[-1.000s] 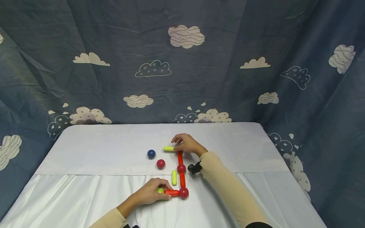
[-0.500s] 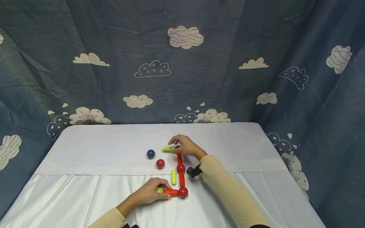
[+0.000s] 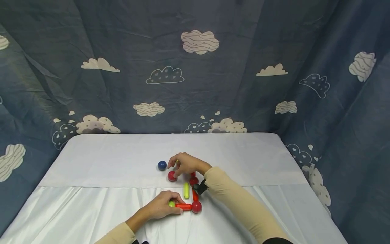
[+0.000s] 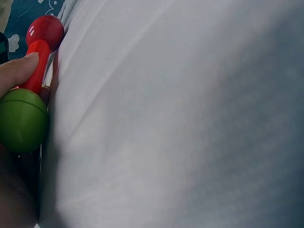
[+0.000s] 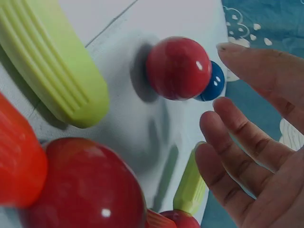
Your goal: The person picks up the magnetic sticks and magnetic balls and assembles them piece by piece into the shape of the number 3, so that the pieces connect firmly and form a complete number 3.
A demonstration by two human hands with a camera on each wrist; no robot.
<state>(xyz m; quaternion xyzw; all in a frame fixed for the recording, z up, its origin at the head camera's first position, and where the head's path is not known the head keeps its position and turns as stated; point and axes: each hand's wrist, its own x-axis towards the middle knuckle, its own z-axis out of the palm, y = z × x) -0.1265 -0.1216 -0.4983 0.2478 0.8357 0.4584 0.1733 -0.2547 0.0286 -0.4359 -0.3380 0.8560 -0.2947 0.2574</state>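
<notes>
My left hand (image 3: pixel 163 205) pinches a red rod (image 3: pixel 184 207), its thumb lying along it. A green ball (image 4: pixel 23 121) sits at the rod's near end, a red corner ball (image 3: pixel 196 207) at the other. From that corner, red rods and a middle red ball (image 3: pixel 193 181) run away in a line. Over the far end is my right hand (image 3: pixel 187 163), fingers spread, hanging by a loose red ball (image 5: pixel 175 69) without visible grip. The right wrist view shows a yellow-green rod (image 5: pixel 190 187) joined to the far red ball (image 5: pixel 183 221), both mostly hidden in the head view.
A blue ball (image 3: pixel 162 165) lies just beyond the loose red one. Beside the line of red rods rests a loose yellow-green rod (image 3: pixel 186 190). White cloth (image 3: pixel 106 162) covers the table, and a dark cloud-print curtain (image 3: pixel 122 88) hangs behind.
My right hand has left the far yellow-green rod and come left and nearer, to the loose red ball. My left hand stays on its rod.
</notes>
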